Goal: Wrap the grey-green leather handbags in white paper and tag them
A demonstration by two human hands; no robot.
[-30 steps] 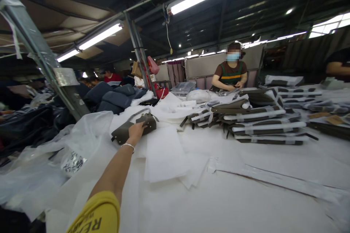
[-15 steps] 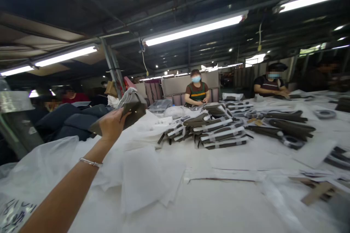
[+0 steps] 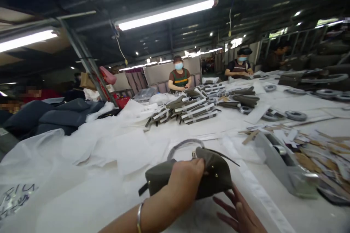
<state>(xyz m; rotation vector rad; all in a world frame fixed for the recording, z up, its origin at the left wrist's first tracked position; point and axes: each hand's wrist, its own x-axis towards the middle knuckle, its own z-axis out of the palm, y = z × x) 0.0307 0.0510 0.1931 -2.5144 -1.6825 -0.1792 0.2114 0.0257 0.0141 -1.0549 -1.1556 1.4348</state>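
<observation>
My left hand (image 3: 183, 184) grips a small olive-green leather handbag (image 3: 216, 173) low over the white-covered table (image 3: 90, 204), fingers wrapped over its top edge. The bag's grey wrapped handle (image 3: 183, 143) arches up behind it and a thin strap sticks out to the right. My right hand (image 3: 237, 213) comes in from below with its fingers spread, touching the underside of the bag. A thin bangle sits on my left wrist.
A stack of wrapped olive bags (image 3: 191, 107) lies mid-table. A grey tape dispenser (image 3: 281, 162) and paper scraps lie to the right, tape rolls (image 3: 295, 115) beyond. Clear plastic bags (image 3: 32, 160) and dark cushions (image 3: 54, 116) lie left. Two masked workers (image 3: 179, 78) sit across the table.
My left hand has carried the olive bag from the far left, up and then down to the near centre. My right hand has come into view under it. The view has swung right.
</observation>
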